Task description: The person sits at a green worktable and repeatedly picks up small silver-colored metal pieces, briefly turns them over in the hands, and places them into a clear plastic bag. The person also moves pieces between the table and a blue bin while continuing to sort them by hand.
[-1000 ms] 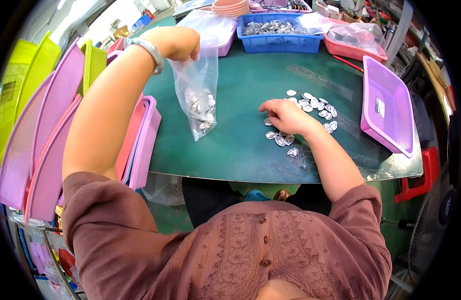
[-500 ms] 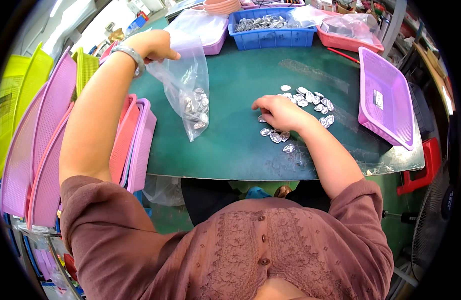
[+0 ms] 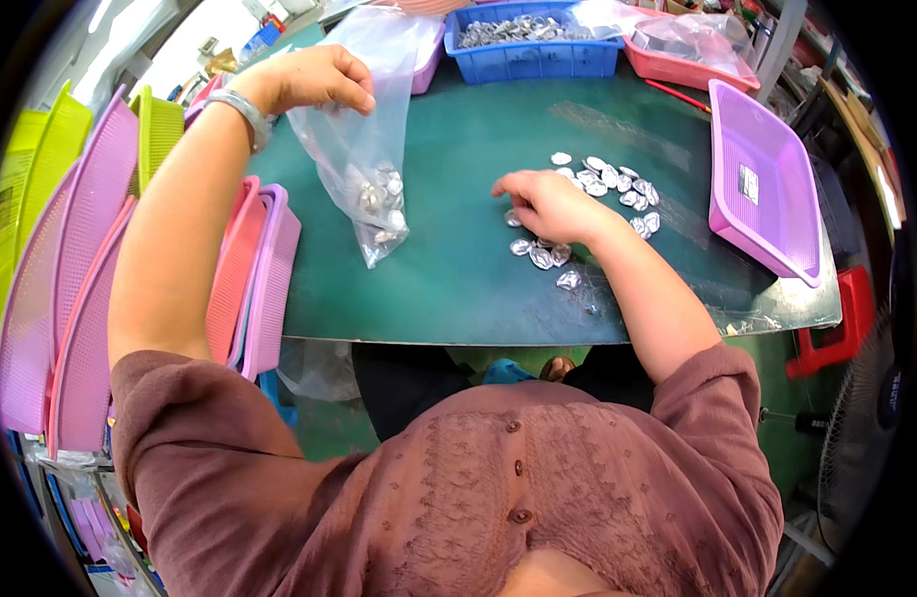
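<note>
My left hand [image 3: 319, 80] grips the upper part of a clear plastic bag [image 3: 364, 144], its fingers closed on the film. Several shiny oval metal pieces [image 3: 382, 199] lie at the bottom of the bag, which slants over the green tabletop. Right of it, my right hand [image 3: 548, 204] hovers low over loose silvery oval pieces [image 3: 608, 179], palm down. Its index finger stretches to the left, and a fingertip is at or just above one piece [image 3: 513, 218]. Nearer to me lie a few more pieces [image 3: 541, 258], partly under the hand.
A blue bin [image 3: 533, 64] of small metal parts stands at the table's far edge, beside a pink tray [image 3: 687, 72] with plastic bags. At the right is a purple basket [image 3: 767, 184]. Stacked baskets [image 3: 91, 259] crowd the left. A red pen [image 3: 677, 96] lies at the back right.
The whole view has shifted slightly. My left hand has come a little lower and right along the bag. My right hand stays over the loose pieces with little change.
</note>
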Motion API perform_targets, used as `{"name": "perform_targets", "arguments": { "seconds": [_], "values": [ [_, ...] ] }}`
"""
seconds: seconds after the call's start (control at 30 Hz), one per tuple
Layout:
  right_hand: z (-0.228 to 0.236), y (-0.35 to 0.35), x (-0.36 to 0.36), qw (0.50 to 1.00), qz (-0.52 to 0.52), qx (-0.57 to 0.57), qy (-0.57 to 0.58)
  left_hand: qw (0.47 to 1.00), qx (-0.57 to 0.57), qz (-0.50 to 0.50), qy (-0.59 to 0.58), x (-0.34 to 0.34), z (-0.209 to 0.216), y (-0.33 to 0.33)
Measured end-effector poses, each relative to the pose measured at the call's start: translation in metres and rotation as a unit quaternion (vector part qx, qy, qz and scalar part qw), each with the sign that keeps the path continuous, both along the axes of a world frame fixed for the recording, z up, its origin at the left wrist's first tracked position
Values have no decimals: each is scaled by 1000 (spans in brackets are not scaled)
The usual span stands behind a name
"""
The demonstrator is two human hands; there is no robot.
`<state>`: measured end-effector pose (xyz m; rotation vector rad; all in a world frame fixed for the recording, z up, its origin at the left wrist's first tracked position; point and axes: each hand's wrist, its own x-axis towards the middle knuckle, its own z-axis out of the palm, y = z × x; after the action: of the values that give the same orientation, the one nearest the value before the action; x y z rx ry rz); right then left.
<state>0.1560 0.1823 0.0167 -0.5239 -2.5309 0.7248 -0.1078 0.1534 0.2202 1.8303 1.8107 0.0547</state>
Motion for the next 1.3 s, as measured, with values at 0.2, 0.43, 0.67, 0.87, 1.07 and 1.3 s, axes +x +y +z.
{"name": "perform_targets", "arguments": {
  "seconds": [0.2,0.43,0.67,0.87,1.07,1.3],
  "values": [
    [1,11,-1,960,3,-266,88,991,75,31,105,-3,10,-2],
    [12,5,4,898,-21,-412,156,868,487,-66,-75,65,-55,-44],
    [16,1,-2,888,-14,-423,177,890,22,155,-428,84,-168,-53],
    [12,4,-3,885,-48,-424,186,785,18,169,-595,87,-197,-38],
    [11,9,0,858,-65,-478,179,766,25,199,-611,80,-210,-38],
    [11,3,-3,863,-61,-481,144,752,22,195,-629,77,-208,-44]
  ]
}}
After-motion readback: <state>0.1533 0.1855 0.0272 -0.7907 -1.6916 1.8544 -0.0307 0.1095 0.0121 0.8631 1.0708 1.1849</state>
